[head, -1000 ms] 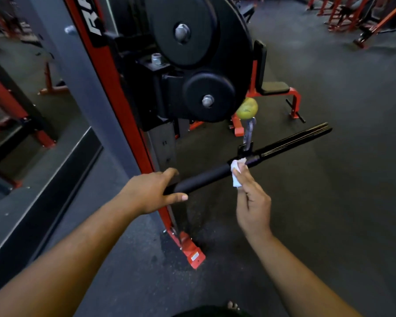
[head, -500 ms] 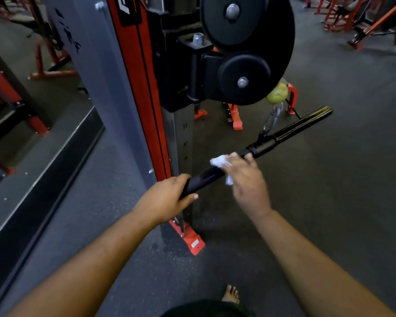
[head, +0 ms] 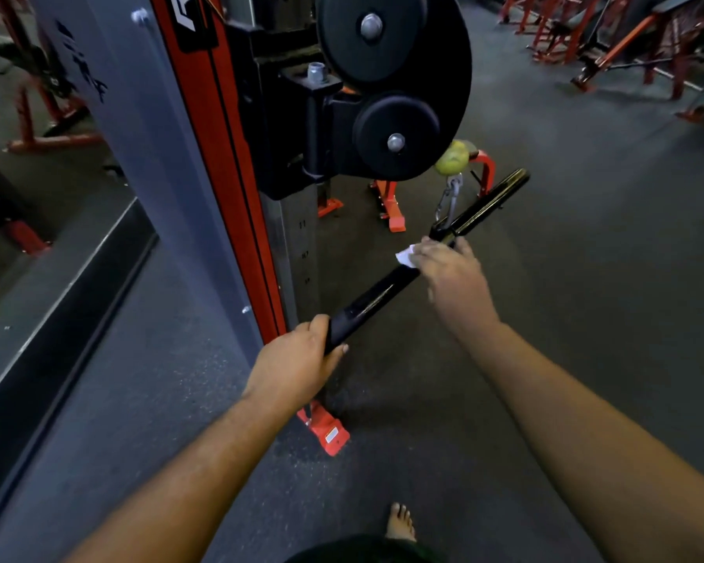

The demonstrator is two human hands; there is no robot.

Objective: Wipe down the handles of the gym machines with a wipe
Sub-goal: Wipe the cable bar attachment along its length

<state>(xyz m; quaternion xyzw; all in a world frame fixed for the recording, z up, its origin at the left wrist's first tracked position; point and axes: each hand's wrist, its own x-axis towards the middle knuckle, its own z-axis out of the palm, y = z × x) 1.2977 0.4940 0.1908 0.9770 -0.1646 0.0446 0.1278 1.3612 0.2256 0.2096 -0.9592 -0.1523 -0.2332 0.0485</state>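
Observation:
A black straight bar handle (head: 383,292) hangs from a silver carabiner (head: 448,199) under a yellow-green ball stopper (head: 452,158) on the cable machine. My left hand (head: 297,361) grips the bar's near end. My right hand (head: 450,272) holds a white wipe (head: 405,256) wrapped around the bar near its middle, just below the carabiner mount. Most of the wipe is hidden under my fingers. The bar's far end (head: 500,193) points up and to the right.
The machine's red and grey upright (head: 220,164) with black pulley wheels (head: 395,75) stands right behind the bar; its red foot (head: 328,432) is on the floor. A mirror wall (head: 37,237) runs along the left. Red benches (head: 610,38) stand at the back right. My bare foot (head: 399,522) is below.
My right hand slid the wipe down the bar toward my left hand, then back up near the carabiner mount. The left hand kept its grip; the view shifted left.

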